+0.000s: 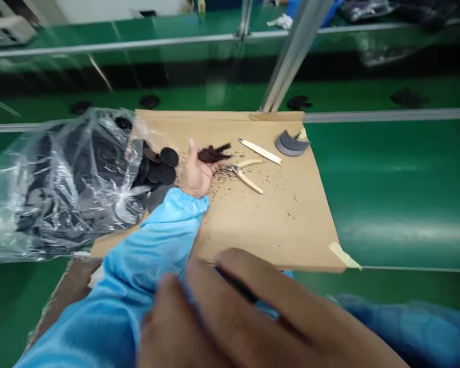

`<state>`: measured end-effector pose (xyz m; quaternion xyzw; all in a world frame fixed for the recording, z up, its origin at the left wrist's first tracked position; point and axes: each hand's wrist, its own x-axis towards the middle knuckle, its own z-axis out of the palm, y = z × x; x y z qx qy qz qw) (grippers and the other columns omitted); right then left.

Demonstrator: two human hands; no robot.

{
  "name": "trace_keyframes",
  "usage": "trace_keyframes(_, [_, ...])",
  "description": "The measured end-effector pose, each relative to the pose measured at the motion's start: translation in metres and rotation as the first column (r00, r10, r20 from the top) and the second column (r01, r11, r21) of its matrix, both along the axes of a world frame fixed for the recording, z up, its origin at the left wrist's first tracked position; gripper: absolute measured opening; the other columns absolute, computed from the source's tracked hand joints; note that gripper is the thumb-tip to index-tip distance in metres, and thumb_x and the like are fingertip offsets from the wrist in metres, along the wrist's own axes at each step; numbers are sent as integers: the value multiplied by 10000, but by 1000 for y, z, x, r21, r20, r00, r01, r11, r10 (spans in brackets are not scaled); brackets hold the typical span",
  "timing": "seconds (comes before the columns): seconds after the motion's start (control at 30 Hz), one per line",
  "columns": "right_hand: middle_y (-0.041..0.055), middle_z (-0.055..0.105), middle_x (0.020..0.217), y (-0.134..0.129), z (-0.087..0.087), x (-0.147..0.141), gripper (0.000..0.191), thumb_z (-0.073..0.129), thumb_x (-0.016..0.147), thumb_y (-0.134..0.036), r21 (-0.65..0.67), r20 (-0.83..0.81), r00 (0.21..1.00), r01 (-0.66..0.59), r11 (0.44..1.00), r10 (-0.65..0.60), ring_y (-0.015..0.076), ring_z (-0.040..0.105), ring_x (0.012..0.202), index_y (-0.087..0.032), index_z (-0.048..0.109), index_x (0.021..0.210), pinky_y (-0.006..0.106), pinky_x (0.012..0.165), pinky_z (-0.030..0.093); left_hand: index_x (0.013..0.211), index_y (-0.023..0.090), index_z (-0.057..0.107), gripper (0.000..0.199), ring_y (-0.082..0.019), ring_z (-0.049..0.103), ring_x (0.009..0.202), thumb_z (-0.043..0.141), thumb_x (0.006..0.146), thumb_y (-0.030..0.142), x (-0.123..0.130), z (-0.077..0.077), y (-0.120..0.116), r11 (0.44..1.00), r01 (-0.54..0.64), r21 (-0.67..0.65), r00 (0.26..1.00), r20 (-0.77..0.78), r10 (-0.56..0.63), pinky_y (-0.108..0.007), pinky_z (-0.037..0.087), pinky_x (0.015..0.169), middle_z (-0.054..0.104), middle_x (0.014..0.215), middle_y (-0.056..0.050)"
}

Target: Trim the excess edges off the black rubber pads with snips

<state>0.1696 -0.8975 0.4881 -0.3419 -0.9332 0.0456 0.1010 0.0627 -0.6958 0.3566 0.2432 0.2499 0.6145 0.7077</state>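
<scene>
My left hand (200, 173), in a light blue sleeve, lies palm up on the brown cardboard sheet (253, 230). Its thumb points away from the fingers, and dark strip-like pieces (211, 154) rest at its fingers. Beside its fingertips are cutting pliers (249, 179) with cream handles, spread apart. My right hand (253, 312) is large, close to the camera and blurred; its fingers are apart, with nothing visible between them. Black discs (163, 168) lie left of my left hand. Small dark crumbs are scattered around the pliers.
A clear plastic bag (72, 189) of black pieces fills the left side. A white-handled tool (259, 151) and curved grey pieces (291, 144) lie toward the back right. Behind the cardboard rises a metal post (291, 61); green surfaces surround it.
</scene>
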Motion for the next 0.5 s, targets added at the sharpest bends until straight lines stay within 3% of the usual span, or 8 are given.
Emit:
trace_keyframes(0.07, [-81,704,993,30,-2,10,281,450,925,-287,149,-6,998,-66,987,68,186,631,891,-386,708,973,313,750,601,729,150,580,371,-195,645,815,420,957,394,0,-2,2,998,-32,-50,999,-10,32,-352,514,767,652,764,-67])
trace_keyframes(0.1, [-37,702,993,47,-11,17,292,428,939,-283,201,-16,999,-31,979,35,192,631,869,-326,716,958,329,755,596,717,153,578,285,-185,639,810,481,928,318,0,-4,3,997,-50,-55,999,-17,49,-352,511,782,642,756,-56])
trace_keyframes(0.13, [-1,700,972,66,-23,25,308,404,950,-269,208,-42,998,53,977,-45,195,631,864,-280,712,956,336,763,586,717,158,583,189,-173,632,799,541,881,243,0,-5,3,997,-62,-50,998,-24,60,-345,510,787,640,760,-46])
trace_keyframes(0.17, [63,678,1076,85,-38,35,283,463,929,-315,203,-57,985,171,964,-163,235,621,953,-209,685,1070,376,817,570,726,164,591,93,-160,627,790,596,819,174,0,-6,3,997,-69,-42,997,-31,68,-330,510,785,645,777,-35])
trace_keyframes(0.2, [123,625,1194,104,-55,47,373,528,899,-354,179,-63,958,288,941,-281,278,586,1060,-140,625,1188,425,901,534,742,171,600,70,-147,623,789,640,752,115,0,-6,3,997,-71,-34,997,-39,69,-312,510,783,653,800,-24])
trace_keyframes(0.27, [179,508,1354,138,-87,69,597,611,854,-410,88,-30,915,403,911,-402,324,477,1233,-81,490,1337,476,1035,431,796,179,622,218,-132,628,844,703,644,46,0,-6,1,997,-72,-9,996,-59,71,-282,507,816,669,867,-10])
trace_keyframes(0.33, [191,440,1423,162,-111,84,699,654,810,-473,58,-16,885,465,883,-465,353,389,1316,-110,451,1373,511,1067,372,872,177,634,341,-133,626,959,753,585,36,0,-6,0,996,-84,30,993,-75,86,-266,489,889,677,958,-14])
trace_keyframes(0.5, [155,515,1360,182,-141,84,505,526,906,-418,70,-81,875,482,873,-477,312,428,1283,-155,487,1336,500,1041,355,1078,180,589,602,-152,639,995,810,530,66,0,-5,2,996,-88,14,987,-132,89,-281,479,921,687,1036,-47])
